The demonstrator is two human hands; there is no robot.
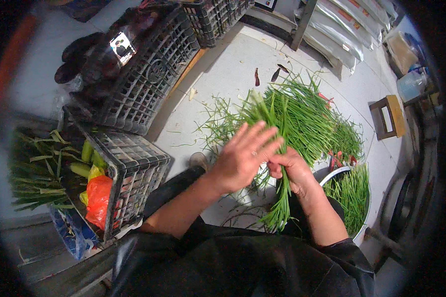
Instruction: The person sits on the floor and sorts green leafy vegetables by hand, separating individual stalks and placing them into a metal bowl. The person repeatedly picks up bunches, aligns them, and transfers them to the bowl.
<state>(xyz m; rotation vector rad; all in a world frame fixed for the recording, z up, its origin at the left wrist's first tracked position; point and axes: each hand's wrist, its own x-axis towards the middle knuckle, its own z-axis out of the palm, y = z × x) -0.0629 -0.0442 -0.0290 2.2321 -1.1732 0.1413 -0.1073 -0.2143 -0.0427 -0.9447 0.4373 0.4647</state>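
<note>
A bunch of long green leaves, apparently garlic chives [278, 213], is gripped in my right hand [295, 169]. Its pale stem ends point away from me and its leaf tips hang towards my lap. My left hand [239, 163] is over the near side of the bunch, fingers spread and slightly blurred; whether the fingertips touch the leaves is unclear. Beyond both hands, a large heap of the same chives [304, 118] lies on the floor. To the right of my right forearm stands a round metal basin [336, 173] containing more upright chives [351, 200].
Loose trimmings [221, 118] litter the tiled floor [223, 81]. At left are a black plastic crate [137, 159] with a red plastic bag [98, 200], another crate [156, 70], and a lit phone [122, 48]. A small wooden stool [396, 117] and stacked sacks [338, 33] stand right.
</note>
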